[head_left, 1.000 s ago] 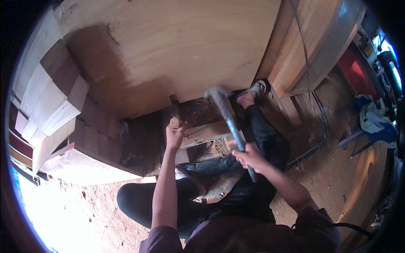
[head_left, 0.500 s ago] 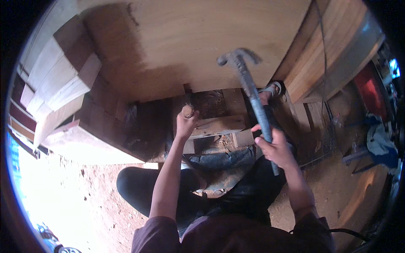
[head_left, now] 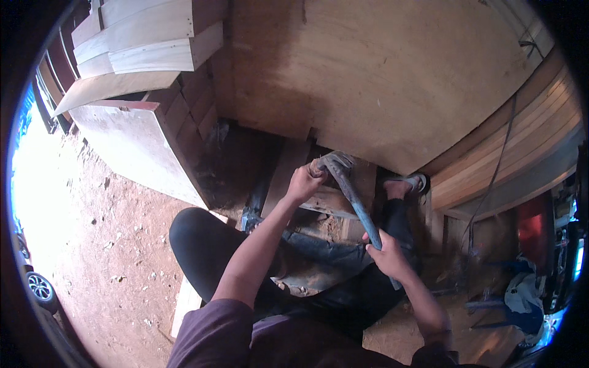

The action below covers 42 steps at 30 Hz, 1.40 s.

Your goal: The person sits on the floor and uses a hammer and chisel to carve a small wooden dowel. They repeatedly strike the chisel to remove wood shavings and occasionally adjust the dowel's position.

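Note:
My right hand (head_left: 390, 256) is closed round the lower part of a claw hammer's (head_left: 358, 207) bluish, worn handle. The hammer's head is at the top of what my left hand (head_left: 302, 186) grips, and the two appear to touch. In that left fist is a chisel (head_left: 317, 167) with a round, worn wooden handle end; its blade is hidden below the hand. Under both hands, between my bent legs, lies a wooden beam (head_left: 328, 201) with wood chips beside it.
A large plywood sheet (head_left: 374, 80) stands in front. Stacked pale boards (head_left: 150, 55) and a leaning panel (head_left: 138, 144) are at the left. Long planks (head_left: 509, 147) line the right, with a dark cable (head_left: 504, 147) hanging across them. Chips dot the earthen floor (head_left: 116, 264).
The hammer's head has come down from its raised position onto the chisel's handle end. My left hand still grips the chisel. The whole view has shifted and turned somewhat.

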{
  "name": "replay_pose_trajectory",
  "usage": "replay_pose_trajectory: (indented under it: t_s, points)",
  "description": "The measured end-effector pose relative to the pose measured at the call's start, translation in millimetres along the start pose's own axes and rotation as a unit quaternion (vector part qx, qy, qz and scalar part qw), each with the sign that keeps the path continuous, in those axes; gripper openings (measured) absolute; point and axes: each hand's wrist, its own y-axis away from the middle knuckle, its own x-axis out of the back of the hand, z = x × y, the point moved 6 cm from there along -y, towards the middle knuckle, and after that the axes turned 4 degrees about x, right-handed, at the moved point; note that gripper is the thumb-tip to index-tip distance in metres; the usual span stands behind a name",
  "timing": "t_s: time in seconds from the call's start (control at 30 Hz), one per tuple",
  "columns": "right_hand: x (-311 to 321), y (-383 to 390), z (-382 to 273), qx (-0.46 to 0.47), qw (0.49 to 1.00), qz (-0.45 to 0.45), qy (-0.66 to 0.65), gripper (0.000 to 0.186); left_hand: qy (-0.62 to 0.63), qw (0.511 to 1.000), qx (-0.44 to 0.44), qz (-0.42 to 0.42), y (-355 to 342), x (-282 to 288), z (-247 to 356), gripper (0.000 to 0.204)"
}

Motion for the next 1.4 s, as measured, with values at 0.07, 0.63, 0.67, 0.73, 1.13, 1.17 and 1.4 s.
replay_pose_trajectory:
  t_s: [0.07, 0.63, 0.67, 0.73, 1.13, 1.17, 1.4]
  points:
    - [8, 3, 10, -0.125, 0.990, 0.003, -0.060, 0.016, -0.011, 1.000, 0.012, -0.001, 1, 2, 0, 0.027]
    - [-113, 59, 121, -0.308, 0.913, 0.186, -0.189, 0.017, -0.019, 0.999, -0.020, 0.016, -1, 1, 1, 0.021]
    - [-116, 66, 128, -0.360, 0.904, 0.165, -0.161, 0.016, -0.008, 1.000, -0.016, 0.008, -1, 0, 0, 0.021]
    - [-103, 60, 129, -0.372, 0.860, 0.169, -0.305, 0.016, 0.018, 1.000, -0.014, 0.007, -1, -1, -1, 0.023]
    - [13, 19, 1, -0.182, 0.905, 0.203, -0.326, 0.012, -0.008, 1.000, -0.007, 0.008, -1, 1, 9, 0.019]
    - [9, 18, 0, -0.173, 0.924, 0.180, -0.290, 0.011, -0.008, 1.000, 0.004, -0.001, 0, 1, 8, 0.021]
    - [-16, 8, -3, -0.123, 0.990, 0.000, -0.063, 0.012, 0.026, 0.999, -0.035, 0.011, -3, 0, 5, 0.023]
